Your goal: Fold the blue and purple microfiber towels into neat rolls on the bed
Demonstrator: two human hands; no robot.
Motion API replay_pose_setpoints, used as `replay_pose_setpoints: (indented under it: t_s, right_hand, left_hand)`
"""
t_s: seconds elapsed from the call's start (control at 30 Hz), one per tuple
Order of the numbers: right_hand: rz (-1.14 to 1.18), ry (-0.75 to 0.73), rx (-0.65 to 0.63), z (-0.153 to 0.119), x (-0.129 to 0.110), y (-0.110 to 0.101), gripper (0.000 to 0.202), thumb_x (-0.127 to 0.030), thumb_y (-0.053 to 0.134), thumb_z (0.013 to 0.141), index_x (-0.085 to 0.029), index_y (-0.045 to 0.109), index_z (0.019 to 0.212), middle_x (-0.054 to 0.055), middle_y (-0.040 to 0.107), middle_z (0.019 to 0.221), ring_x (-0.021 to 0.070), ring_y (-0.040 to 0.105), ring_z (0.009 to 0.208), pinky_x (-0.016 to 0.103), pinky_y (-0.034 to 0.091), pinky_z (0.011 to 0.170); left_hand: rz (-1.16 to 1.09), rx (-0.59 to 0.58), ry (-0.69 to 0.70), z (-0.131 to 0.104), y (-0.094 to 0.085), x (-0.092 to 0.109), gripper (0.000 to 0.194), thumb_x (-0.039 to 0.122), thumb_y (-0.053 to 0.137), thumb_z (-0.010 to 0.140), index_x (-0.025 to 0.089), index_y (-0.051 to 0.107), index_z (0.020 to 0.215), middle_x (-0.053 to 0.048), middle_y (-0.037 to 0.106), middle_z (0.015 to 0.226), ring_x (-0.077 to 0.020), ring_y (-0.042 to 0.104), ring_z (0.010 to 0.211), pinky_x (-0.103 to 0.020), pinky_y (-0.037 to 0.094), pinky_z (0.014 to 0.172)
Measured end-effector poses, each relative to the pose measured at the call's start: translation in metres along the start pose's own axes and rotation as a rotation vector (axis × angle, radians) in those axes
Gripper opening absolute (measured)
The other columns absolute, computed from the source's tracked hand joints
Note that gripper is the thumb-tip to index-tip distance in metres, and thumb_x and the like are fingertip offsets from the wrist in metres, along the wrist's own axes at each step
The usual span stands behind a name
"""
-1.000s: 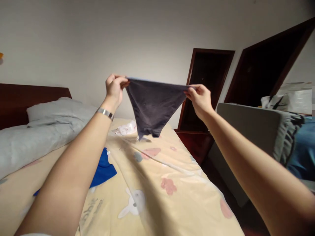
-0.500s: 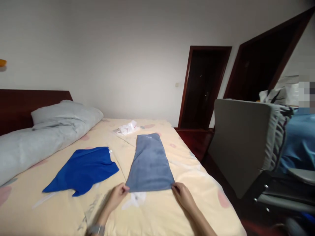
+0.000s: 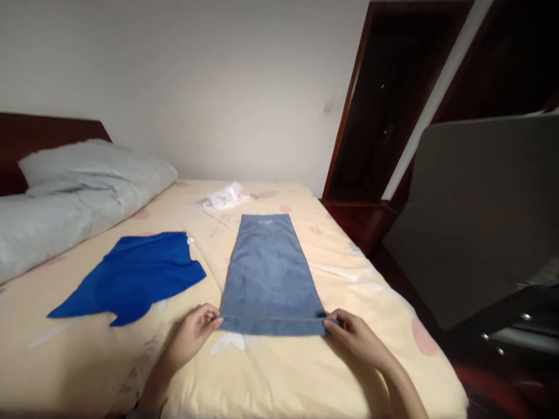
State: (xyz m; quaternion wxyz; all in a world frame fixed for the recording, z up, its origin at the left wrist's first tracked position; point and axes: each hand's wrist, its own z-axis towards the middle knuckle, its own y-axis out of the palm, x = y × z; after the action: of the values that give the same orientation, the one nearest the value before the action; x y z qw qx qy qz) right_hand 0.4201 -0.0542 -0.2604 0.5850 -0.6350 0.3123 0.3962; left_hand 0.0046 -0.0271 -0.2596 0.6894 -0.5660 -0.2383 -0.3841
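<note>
A long grey-blue towel (image 3: 271,267) lies lengthwise on the bed, with small pale lettering at its far end. Its near edge is turned up in a narrow fold. My left hand (image 3: 194,334) pinches the near left corner between thumb and fingers. At the near right corner, my right hand (image 3: 353,334) is closed in the same kind of pinch. To the left of the towel, apart from both hands, a bright blue cloth (image 3: 135,273) with a small white tag is spread unevenly.
The bed (image 3: 262,372) has a cream patterned sheet. A crumpled white plastic bag (image 3: 225,196) lies toward the far side. A grey quilt (image 3: 87,186) is heaped at the left by the headboard (image 3: 52,134). Right of the bed stands a grey panel (image 3: 480,215), near a dark door (image 3: 397,105).
The towel's near edge has been folded over into a narrow strip, with both hands still pinching its corners. The towel lies straighter, and the view has tilted down.
</note>
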Motion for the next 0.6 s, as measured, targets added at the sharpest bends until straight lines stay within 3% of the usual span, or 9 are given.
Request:
replay_pose_setpoints:
  t_s: [0.1,0.2,0.3,0.4,0.6]
  right_hand:
    - [0.044,-0.023,0.079,0.004,0.011,0.008,0.033,-0.052,0.057,0.091,-0.021,0.066,0.086,0.006,0.068,0.095,0.0237,0.062,0.091,0.033,0.048,0.083]
    - [0.126,-0.066,0.181,0.012,0.013,0.017,0.030,-0.051,0.059,0.091,-0.022,0.067,0.090,0.009,0.066,0.116,0.0275,0.058,0.114,0.035,0.044,0.100]
    - [0.139,0.002,0.165,0.019,0.014,0.026,0.035,-0.054,0.054,0.093,-0.021,0.065,0.096,0.009,0.070,0.102,0.0264,0.064,0.100,0.033,0.049,0.086]
    - [0.077,0.067,0.098,0.021,0.016,0.029,0.037,-0.055,0.053,0.092,-0.020,0.063,0.088,0.005,0.068,0.081,0.0226,0.063,0.080,0.029,0.047,0.070]
    - [-0.066,0.098,0.121,0.006,0.017,0.015,0.038,-0.056,0.055,0.090,-0.021,0.062,0.079,0.001,0.062,0.067,0.0193,0.056,0.066,0.027,0.041,0.061]
  left_hand:
    - [-0.129,-0.050,-0.019,-0.003,0.008,-0.012,0.018,0.040,0.063,0.085,0.023,0.060,0.082,-0.003,0.069,0.090,-0.0212,0.066,0.094,-0.030,0.051,0.087]
    - [-0.257,-0.050,-0.095,0.002,0.018,-0.020,0.018,0.041,0.061,0.086,0.023,0.057,0.085,-0.001,0.066,0.083,-0.0191,0.066,0.084,-0.027,0.052,0.076]
    - [-0.232,-0.007,-0.137,0.007,0.032,-0.025,0.022,0.044,0.058,0.087,0.023,0.055,0.089,0.004,0.056,0.068,-0.0154,0.059,0.065,-0.024,0.046,0.061]
    - [-0.113,0.009,-0.135,0.005,0.041,-0.026,0.027,0.048,0.054,0.090,0.022,0.058,0.094,0.005,0.050,0.062,-0.0151,0.054,0.060,-0.023,0.040,0.056]
    - [0.142,0.096,-0.086,-0.010,0.030,-0.006,0.026,0.047,0.051,0.093,0.022,0.058,0.093,0.006,0.043,0.056,-0.0155,0.048,0.054,-0.025,0.036,0.055]
